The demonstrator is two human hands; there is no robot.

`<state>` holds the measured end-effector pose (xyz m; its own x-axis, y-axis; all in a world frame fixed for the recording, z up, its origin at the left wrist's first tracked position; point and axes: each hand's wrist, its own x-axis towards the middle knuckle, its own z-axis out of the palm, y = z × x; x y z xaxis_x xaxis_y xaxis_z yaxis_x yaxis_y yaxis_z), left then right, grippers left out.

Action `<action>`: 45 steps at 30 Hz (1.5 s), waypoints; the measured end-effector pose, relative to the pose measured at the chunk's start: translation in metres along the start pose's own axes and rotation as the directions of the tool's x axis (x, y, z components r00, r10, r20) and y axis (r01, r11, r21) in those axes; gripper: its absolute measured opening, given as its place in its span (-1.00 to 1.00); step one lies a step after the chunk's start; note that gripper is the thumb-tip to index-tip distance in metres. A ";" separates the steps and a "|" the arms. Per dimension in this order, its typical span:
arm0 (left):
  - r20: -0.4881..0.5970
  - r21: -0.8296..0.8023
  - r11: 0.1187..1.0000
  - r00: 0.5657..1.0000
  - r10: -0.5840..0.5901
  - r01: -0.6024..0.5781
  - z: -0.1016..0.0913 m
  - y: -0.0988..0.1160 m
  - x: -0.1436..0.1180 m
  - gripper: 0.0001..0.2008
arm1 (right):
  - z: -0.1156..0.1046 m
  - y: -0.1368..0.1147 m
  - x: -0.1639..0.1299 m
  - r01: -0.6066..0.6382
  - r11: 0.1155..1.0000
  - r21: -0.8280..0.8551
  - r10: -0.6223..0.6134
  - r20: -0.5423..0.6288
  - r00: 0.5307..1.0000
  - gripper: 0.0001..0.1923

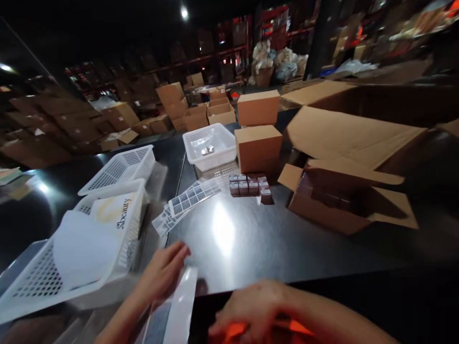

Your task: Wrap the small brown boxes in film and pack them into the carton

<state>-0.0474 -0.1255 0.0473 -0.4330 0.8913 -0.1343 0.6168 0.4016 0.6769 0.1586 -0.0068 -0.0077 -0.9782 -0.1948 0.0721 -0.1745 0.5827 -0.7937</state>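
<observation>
Clear plastic bag (179,310) lying at near table edge, left hand (163,272) pressing on it w/ fingers spread flat. Right hand (258,310) closing round orange tool (236,329), prob a cutter. Bag's slick, could be sliding off edge.

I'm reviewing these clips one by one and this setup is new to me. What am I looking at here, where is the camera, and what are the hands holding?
There is no machine: a person works bare-handed, filmed by a camera on their head, looking forward and down. The left hand rests on a clear plastic sleeve at the dark table edge. The right hand grips something orange, too blurred to identify. On the table lie white baskets, sheets of labels, small dark boxes and open cardboard cartons.
</observation>
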 end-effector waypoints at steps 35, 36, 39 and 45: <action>-0.399 0.337 0.899 0.823 0.404 -0.278 0.108 0.031 0.139 -0.35 | -0.097 0.094 -0.025 -0.264 0.949 0.170 0.310 -0.633 0.709 -0.75; -0.409 0.327 0.908 0.827 0.386 -0.262 0.109 0.033 0.139 -0.37 | -0.095 0.092 -0.024 -0.277 0.952 0.133 0.297 -0.634 0.714 -0.75; -0.398 0.363 0.924 0.878 0.266 -0.116 0.109 0.038 0.140 -0.53 | -0.091 0.085 -0.022 -0.273 0.962 0.009 0.210 -0.662 0.719 -0.84; -0.247 0.594 0.804 0.956 0.161 0.018 0.100 0.040 0.147 -0.72 | -0.112 0.080 -0.045 -0.302 0.932 -0.201 -0.029 -0.871 0.490 -0.83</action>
<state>-0.0209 0.0426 -0.0176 -0.4764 0.8647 0.1595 0.8790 0.4636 0.1117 0.1762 0.1376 -0.0069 -0.5727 0.5751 0.5842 0.1100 0.7601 -0.6404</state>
